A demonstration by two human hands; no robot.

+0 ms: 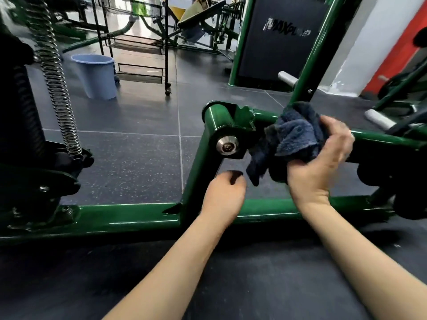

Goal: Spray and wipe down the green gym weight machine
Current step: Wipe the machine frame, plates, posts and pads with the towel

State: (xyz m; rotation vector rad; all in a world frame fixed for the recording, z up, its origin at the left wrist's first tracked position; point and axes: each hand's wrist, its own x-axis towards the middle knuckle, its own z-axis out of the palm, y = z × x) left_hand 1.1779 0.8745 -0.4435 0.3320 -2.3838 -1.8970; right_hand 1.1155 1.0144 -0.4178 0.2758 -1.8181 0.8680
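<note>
The left hand (225,192), fingers loosely curled and holding nothing, hovered near the pivot, while the right hand (323,158) bunched the dark cloth (293,137) against the green machine's crossbar (381,138), evidently to scrub it.

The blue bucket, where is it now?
In the head view the blue bucket stands on the floor at upper left, between the coil spring and a wheeled rack.

machine frame (129,215): glossy green painted metal | cloth (293,139): dark fluffy terry | bucket (97,75): matt blue plastic
</note>
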